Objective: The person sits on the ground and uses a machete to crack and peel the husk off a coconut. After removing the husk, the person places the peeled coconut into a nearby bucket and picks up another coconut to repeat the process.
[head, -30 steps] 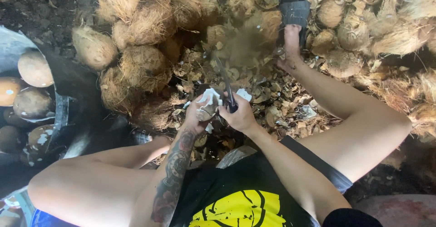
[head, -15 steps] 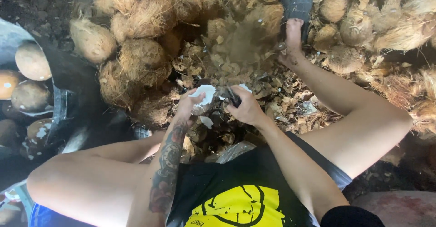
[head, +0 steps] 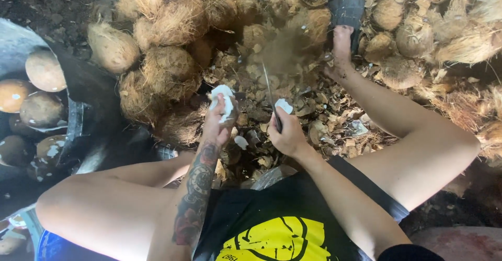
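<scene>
I sit on the ground with knees spread. My left hand grips a peeled coconut, white flesh showing between brown patches of skin. My right hand is closed on the handle of a knife, its thin blade pointing up and away from me, and a white piece of coconut rests against the thumb. The two hands are about a hand's width apart above the litter of shell chips.
Husked hairy coconuts are heaped ahead and to the right. A dark tub at left holds several peeled brown coconuts. My right foot in a black sandal rests among the husks.
My hands have come apart: the left hand with the coconut moved left, and the right hand drew the knife upright. The view shifted slightly.
</scene>
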